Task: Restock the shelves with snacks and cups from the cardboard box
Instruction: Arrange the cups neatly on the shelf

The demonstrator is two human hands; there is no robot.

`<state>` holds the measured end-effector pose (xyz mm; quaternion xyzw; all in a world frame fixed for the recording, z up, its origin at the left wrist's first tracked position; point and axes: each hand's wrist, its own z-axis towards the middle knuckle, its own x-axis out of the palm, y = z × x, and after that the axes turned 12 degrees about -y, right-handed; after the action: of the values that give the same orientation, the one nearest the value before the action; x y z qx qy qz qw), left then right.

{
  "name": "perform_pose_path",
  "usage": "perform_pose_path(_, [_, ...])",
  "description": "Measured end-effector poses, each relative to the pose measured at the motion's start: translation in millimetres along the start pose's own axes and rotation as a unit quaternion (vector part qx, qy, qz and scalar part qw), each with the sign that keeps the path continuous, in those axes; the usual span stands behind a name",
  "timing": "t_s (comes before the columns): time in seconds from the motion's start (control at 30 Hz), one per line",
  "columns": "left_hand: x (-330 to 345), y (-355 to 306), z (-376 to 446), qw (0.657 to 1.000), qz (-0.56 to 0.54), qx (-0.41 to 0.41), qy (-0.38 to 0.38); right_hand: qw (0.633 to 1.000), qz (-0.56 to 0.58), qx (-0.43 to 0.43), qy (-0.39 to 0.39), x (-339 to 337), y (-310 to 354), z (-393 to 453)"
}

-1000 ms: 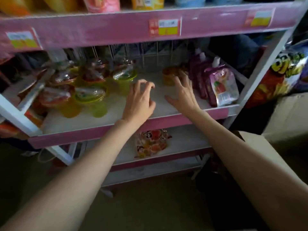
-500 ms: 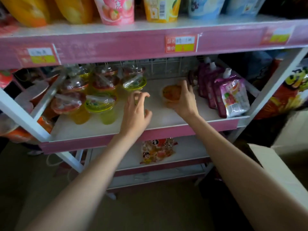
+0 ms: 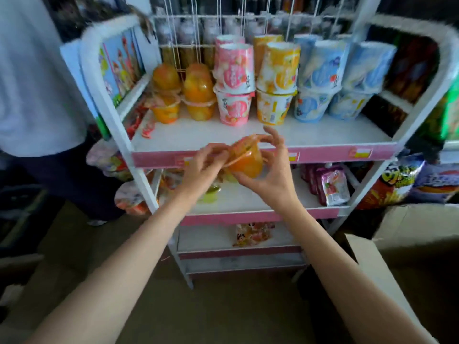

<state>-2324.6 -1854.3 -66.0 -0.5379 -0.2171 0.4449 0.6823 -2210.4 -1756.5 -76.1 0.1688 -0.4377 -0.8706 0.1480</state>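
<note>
- At the far left a person in a white top [image 3: 32, 78] stands beside the white wire-backed shelf rack with pink price strips [image 3: 250, 155], apart from the work.
- On the rack's top shelf, stacked clear domed cups of orange fruit jelly [image 3: 182, 96] fill the left end, with bare board just in front of them.
- The left hand [image 3: 203, 165] is now up in front of the top shelf's pink edge; a second ago it rested on the middle shelf. Its fingertips pinch the rim of the small clear plastic cup of orange jelly [image 3: 244, 157].
- That cup stood at the back of the middle shelf half a second ago. It is now lifted clear and held tilted in mid-air between both hands, level with the top shelf's front edge.
- The right hand [image 3: 270, 170] cradles the cup from below and from the right, fingers curled around its body.
- My reading: the cup is being moved to join the matching orange cups above, so it is not yet placed.
- The pink and white spouted drink pouches [image 3: 332, 184] stand at the right end of the middle shelf.
- The open brown cardboard box [image 3: 372, 259] sits on the floor at lower right; its contents are out of view.
</note>
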Motion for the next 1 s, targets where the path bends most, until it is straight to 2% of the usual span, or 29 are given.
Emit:
perform_pose_path(0.1, [-33, -19, 25, 0.997, 0.067, 0.02, -0.044, 1.0, -0.001, 0.001, -0.004, 25, 21, 38])
perform_pose_path(0.27, [-73, -18, 68, 0.971, 0.181, 0.079, -0.137, 0.99, -0.06, -0.077, 0.103, 77, 43, 109])
perform_pose_path(0.43, [-73, -8, 115, 0.936, 0.298, 0.08, -0.169, 0.967, -0.103, -0.146, 0.184, 152, 51, 179])
perform_pose_path(0.53, [-68, 4, 136, 0.92, 0.338, 0.036, -0.193, 0.935, -0.17, -0.18, 0.254, 185, 45, 201])
perform_pose_path(0.63, [-67, 26, 146, 0.919, 0.348, 0.055, -0.175, 0.911, -0.194, -0.196, 0.307, 205, 31, 207])
perform_pose_path(0.73, [-71, 38, 147, 0.907, 0.395, 0.058, -0.134, 0.902, -0.213, -0.216, 0.307, 206, 23, 210])
perform_pose_path(0.83, [-73, 42, 149, 0.909, 0.397, 0.054, -0.115, 0.869, -0.271, -0.264, 0.318, 201, 19, 211])
perform_pose_path(0.9, [-74, 45, 150, 0.912, 0.395, 0.057, -0.092, 0.859, -0.306, -0.288, 0.291, 199, 17, 208])
perform_pose_path(1.0, [-72, 44, 145, 0.922, 0.369, 0.055, -0.106, 0.87, -0.314, -0.298, 0.235, 191, 17, 194])
